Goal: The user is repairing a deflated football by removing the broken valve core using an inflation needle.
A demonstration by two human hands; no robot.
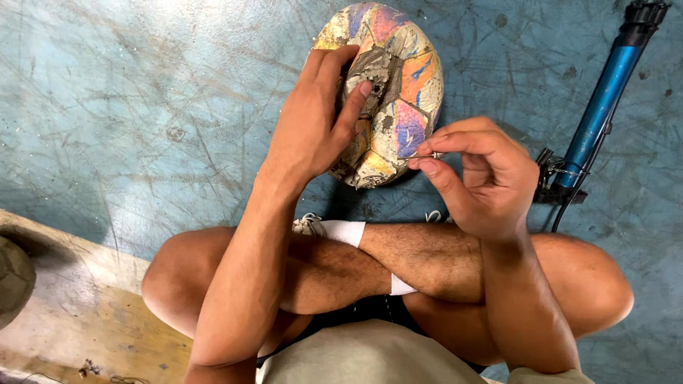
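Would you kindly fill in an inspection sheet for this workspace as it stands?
Surface: scuffed blue-grey concrete floor, scratched all over.
Job's things: worn, deflated multicoloured football with peeling panels; small metal needle.
Clutter: blue hand pump lying at the right.
Grips: left hand grips the football; right hand pinches the needle beside the ball.
Cables: thin black hose at the pump's base.
Surroundings: pale wooden board at lower left; person's crossed legs below.

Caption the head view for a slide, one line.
Seated cross-legged, left hand grips a worn, deflated ball; right hand pinches a small metal needle beside it, blue pump on the floor.
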